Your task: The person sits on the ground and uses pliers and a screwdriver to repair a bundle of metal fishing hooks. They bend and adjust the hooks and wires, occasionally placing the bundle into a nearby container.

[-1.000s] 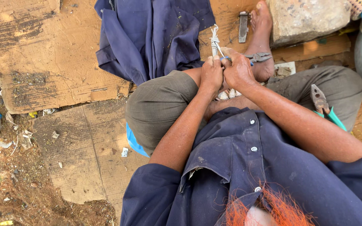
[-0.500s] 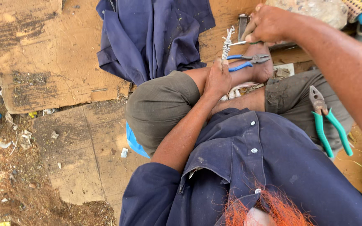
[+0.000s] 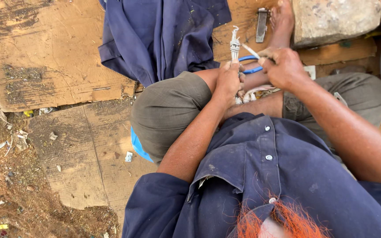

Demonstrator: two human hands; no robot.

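sitting cross-legged on flattened brown cardboard sheets (image 3: 45, 57), the person works over their lap in the single head view. the left hand (image 3: 228, 80) is curled shut around a bundle of pale, twisted wire strands (image 3: 234, 44), which stands upright out of the top of the fist, just above the bent knee in grey-olive trousers (image 3: 168, 110). the right hand (image 3: 284, 68) sits just beside the left one, fingers closed around a thin pale rod-like piece (image 3: 250, 50) that slants up and to the left toward the bundle; whether its tip touches the strands cannot be told. between the two hands, curved blue tool handles (image 3: 252, 64) show partly, lying against the bare shin; the head of that tool is hidden by the hands. under the hands, some pale strips (image 3: 254, 93) lie in the lap, too covered to make out.

beyond the hands, a bare foot (image 3: 282, 20) points away, with a small dark flat metal piece (image 3: 261, 24) lying just to its left on the cardboard. a crumpled dark blue garment (image 3: 164, 35) lies spread on the cardboard to the upper left of the knee. a rough grey stone block (image 3: 336, 20) sits at the top right. the person wears a dark blue buttoned shirt (image 3: 265, 176). bare soil with litter (image 3: 1, 176) lies along the left edge.
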